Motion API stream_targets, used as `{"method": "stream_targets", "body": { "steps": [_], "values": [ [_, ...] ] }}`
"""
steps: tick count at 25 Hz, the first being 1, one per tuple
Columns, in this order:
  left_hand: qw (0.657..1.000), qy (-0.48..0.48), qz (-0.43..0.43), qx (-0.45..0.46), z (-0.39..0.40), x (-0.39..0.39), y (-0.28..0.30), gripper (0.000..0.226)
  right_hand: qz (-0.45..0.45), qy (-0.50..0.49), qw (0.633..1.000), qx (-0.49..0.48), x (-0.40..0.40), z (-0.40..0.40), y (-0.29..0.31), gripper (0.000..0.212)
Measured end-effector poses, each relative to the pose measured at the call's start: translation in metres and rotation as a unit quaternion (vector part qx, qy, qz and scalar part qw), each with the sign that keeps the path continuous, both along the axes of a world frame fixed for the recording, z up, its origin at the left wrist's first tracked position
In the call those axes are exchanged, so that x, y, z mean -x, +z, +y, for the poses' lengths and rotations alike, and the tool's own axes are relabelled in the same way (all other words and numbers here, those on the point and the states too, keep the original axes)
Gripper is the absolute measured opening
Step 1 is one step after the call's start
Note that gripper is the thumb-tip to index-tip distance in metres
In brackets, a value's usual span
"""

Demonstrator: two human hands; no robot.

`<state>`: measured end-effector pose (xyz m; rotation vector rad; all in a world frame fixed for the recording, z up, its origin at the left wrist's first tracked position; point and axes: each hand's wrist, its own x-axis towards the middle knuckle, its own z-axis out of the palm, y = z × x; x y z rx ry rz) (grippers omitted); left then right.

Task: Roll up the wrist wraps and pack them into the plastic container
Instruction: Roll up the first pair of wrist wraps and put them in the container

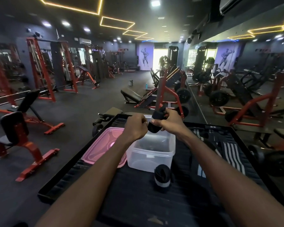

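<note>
A dark gym is filling the frame, and a black ribbed tabletop [134, 202] with a raised edge is spreading across the lower middle. Nearest the camera, two bare forearms are reaching up from the bottom corners toward the centre. Just past them, a rolled wrist wrap [162, 178], black with a pale band, is lying on the tabletop in the lower centre, just in front of the clear plastic container [152, 154]. The container is standing open, with something dark showing dimly through its wall. A pink lid [102, 145] is lying flat at its left, touching or nearly touching it. At centre right, striped black-and-white wraps [231, 154] are lying stretched out on the tabletop.

Above the container, both hands are working a black wrist wrap [156, 122]. The left hand [135, 127] is curling its fingers closed at the wrap's lower end, its grip pinching the fabric. The right hand [168, 121] is holding the wrap from the right, thumb pressing its front and fingers wrapping behind near the top.

Farther off, red-framed benches [23, 136] are standing at the left, a red plate-loaded machine [169, 94] is sitting in the middle of the frame, and yellow light strips [116, 22] are glowing along the ceiling at the top.
</note>
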<state>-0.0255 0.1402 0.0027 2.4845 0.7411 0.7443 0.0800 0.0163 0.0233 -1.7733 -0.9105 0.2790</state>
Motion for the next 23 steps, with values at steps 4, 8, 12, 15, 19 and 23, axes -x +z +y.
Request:
{"method": "stream_targets", "body": {
  "steps": [4,8,12,15,19,23],
  "values": [
    [0.991,0.035,0.122,-0.04,0.037,-0.003,-0.015,0.026,-0.047,-0.023,0.997,0.054,-0.005,0.046,-0.008,0.038],
    [0.986,0.016,0.163,-0.033,0.069,-0.013,-0.028,0.045,-0.088,-0.044,0.986,0.138,-0.012,0.09,-0.02,0.044],
    [0.985,-0.01,0.171,0.014,0.077,-0.023,-0.024,0.047,-0.141,-0.058,0.963,0.221,-0.017,0.119,-0.035,0.036],
    [0.983,-0.028,0.179,0.032,0.081,-0.03,-0.026,0.041,-0.171,-0.065,0.943,0.277,-0.022,0.127,-0.047,0.028],
    [0.982,-0.025,0.175,0.065,0.08,-0.033,-0.034,0.053,-0.209,-0.047,0.917,0.335,-0.024,0.131,-0.056,0.033],
    [0.983,-0.021,0.171,0.066,0.079,-0.034,-0.038,0.058,-0.227,-0.039,0.911,0.342,-0.024,0.131,-0.057,0.036]
  ]
}}
